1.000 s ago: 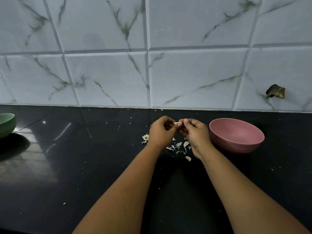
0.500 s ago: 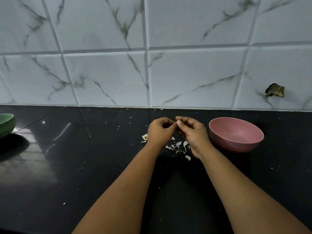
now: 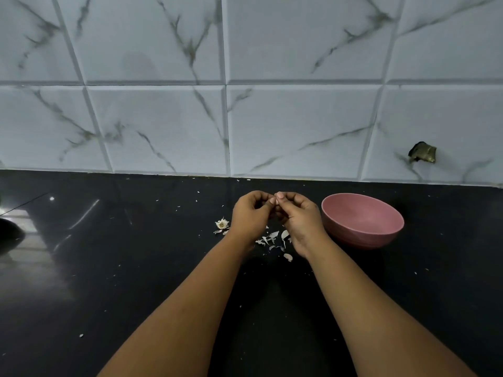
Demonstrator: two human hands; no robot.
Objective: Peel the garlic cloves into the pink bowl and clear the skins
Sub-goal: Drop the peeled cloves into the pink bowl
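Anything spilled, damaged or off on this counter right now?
Garlic skins litter the black counter below the hands, with a root stub further left and flecks around. A jagged dark hole breaks the wall tile above the pink bowl.

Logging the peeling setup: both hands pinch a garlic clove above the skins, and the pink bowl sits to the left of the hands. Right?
Not quite. The head view shows the pink bowl to the right of the hands, beside the right hand. The rest holds.
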